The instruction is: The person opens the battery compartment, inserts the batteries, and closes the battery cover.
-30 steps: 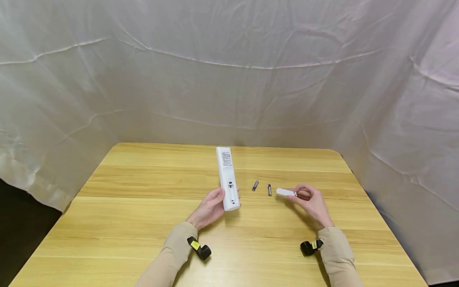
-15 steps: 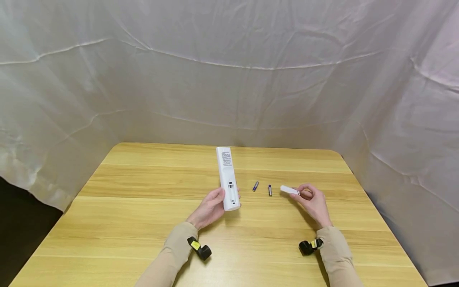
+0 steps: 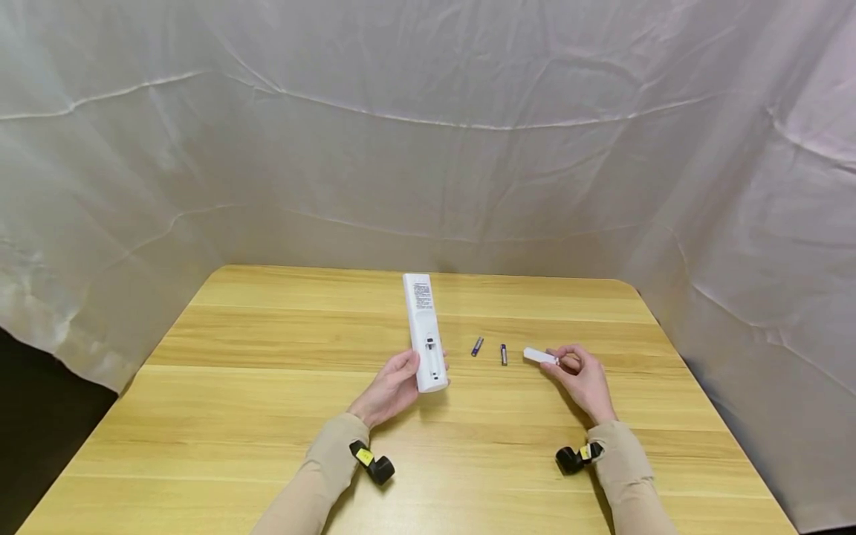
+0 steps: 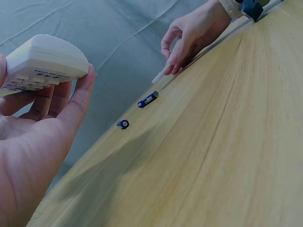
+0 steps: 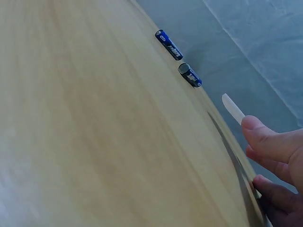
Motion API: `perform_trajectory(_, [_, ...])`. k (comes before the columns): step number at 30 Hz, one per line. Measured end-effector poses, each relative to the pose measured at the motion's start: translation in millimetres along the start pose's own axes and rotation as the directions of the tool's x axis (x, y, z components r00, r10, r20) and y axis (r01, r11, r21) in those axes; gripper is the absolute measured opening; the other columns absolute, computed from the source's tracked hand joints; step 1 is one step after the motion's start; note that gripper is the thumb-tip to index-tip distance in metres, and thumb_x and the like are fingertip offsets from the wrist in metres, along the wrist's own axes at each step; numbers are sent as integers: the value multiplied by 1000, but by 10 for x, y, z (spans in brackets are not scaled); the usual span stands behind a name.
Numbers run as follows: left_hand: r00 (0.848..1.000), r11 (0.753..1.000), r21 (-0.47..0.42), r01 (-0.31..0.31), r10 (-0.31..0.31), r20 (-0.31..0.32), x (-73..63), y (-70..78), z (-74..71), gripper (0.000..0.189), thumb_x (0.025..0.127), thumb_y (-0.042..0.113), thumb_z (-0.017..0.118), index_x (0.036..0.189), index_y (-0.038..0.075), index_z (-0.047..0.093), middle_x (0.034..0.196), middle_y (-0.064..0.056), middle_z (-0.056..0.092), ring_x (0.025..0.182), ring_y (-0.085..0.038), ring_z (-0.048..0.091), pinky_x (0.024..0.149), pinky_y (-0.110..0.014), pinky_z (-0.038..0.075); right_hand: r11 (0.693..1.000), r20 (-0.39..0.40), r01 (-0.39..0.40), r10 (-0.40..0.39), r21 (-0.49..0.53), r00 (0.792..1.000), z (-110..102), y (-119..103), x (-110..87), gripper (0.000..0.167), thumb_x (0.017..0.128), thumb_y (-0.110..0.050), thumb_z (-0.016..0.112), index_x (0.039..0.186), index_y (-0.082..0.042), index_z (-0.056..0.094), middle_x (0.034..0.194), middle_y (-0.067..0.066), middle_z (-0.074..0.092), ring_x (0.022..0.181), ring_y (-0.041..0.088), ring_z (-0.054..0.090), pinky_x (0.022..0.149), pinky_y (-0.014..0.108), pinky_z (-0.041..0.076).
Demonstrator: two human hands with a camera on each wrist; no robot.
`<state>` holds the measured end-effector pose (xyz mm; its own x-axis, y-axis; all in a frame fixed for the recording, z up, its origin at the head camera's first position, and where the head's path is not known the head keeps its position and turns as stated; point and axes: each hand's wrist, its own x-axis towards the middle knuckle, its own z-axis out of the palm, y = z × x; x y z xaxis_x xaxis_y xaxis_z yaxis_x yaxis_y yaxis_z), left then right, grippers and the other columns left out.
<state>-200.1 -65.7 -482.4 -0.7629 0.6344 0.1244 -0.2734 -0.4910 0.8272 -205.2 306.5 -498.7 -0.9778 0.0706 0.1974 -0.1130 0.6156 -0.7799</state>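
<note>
Left hand (image 3: 390, 386) grasps a white remote control (image 3: 423, 327) around its near end; long axis running forward from the grip, far end leaning slightly left, open battery compartment (image 3: 436, 362) facing up. Right hand (image 3: 585, 383) pinches a white cover (image 3: 538, 356), free end pointing left. Between both grips, on the table (image 3: 254, 416): first battery (image 3: 477, 346), far end slanting right; second battery (image 3: 504, 355), nearer the cover, pointing almost straight forward.
</note>
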Motion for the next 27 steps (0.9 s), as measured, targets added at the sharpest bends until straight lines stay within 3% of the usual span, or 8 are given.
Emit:
perform_trajectory(3, [1000,1000,-1,-5,5,3,-2,2,3,73,108,30,41,159,-5,2,157,-23,32,134,-22,49,114,-34,48,1000,-19,18,-18,-7,1000,14,43,2,31,89,-26,78,107,-3,64,121,14,73,109,-6,63,95,2,35])
perform_trajectory(5, [1000,1000,1,-6,6,5,-1,2,5,73,108,30,42,159,-5,2,156,-23,33,135,-23,49,114,-34,48,1000,-31,20,-20,-13,999,21,61,2,31,89,-26,78,106,-3,64,121,14,73,109,-6,63,95,3,35])
perform_trajectory(11, [1000,1000,-1,-2,2,8,1,7,4,73,108,31,41,159,-4,1,161,-37,4,135,-23,48,114,-35,48,999,-57,14,-16,-31,998,26,80,-4,30,89,-26,79,106,-5,66,120,13,74,106,-11,60,97,7,37])
perform_trajectory(18, [1000,1000,12,4,-4,6,3,1,-15,73,108,31,41,159,-5,2,161,-38,3,135,-22,49,115,-36,47,999,-63,-8,6,-44,998,29,61,-7,28,88,-27,80,103,-7,69,118,12,75,108,3,68,95,6,39])
perform_trajectory(24, [1000,1000,12,9,-9,7,7,-3,-23,74,108,32,41,159,-5,2,162,-38,2,144,-33,40,118,-39,44,1000,-63,-25,24,-13,998,32,31,0,23,87,-21,80,102,-5,71,116,15,75,93,-16,61,87,-2,39])
perform_trajectory(27, [1000,1000,19,12,-12,4,6,-5,-26,75,108,32,42,159,-5,2,162,-37,5,145,-35,38,118,-38,44,999,-64,-45,43,-25,997,32,23,2,24,87,-20,81,102,-5,71,116,15,75,92,-17,61,86,-1,39])
